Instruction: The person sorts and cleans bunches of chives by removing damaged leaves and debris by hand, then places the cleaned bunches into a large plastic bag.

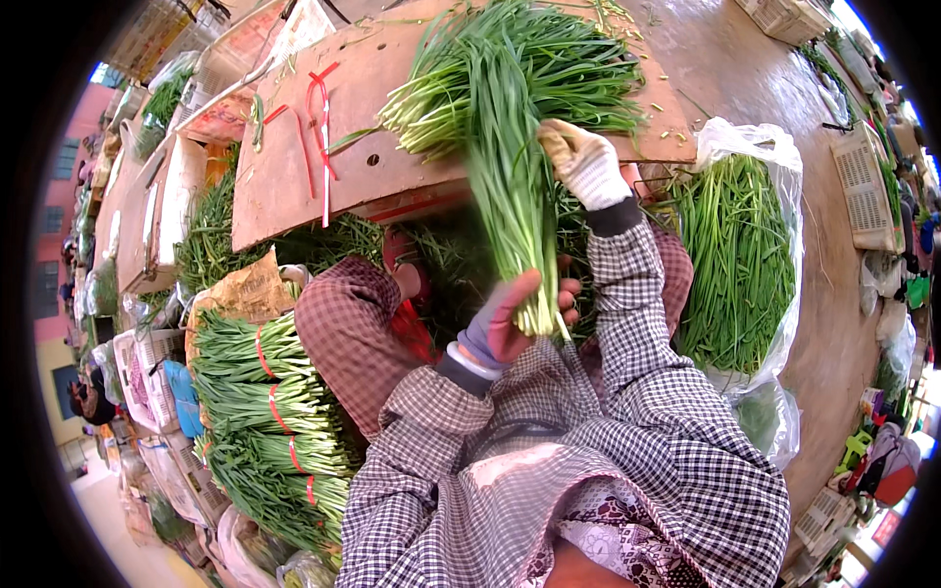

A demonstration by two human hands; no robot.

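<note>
My left hand [502, 318], in a purple-grey fingerless covering, is closed round the pale stem ends of a long bunch of garlic chives [512, 186]. The bunch stands out over my lap, its green leaves reaching onto the wooden board. At the right edge of its leaves, my right hand [585, 165], in a white glove with yellowish fingertips, pinches some of the blades. A loose heap of garlic chives [583, 73] lies on the board behind, pale ends to the left. Red-and-white ties [321, 127] lie on the board's left part.
The wooden board [274, 201] spans in front of my knees. Tied bundles of garlic chives [265, 431] are stacked at my left. On the right, a clear plastic bag [789, 196] holds more loose chives. Crates [867, 186] stand farther right, and dark green scraps lie beneath the board.
</note>
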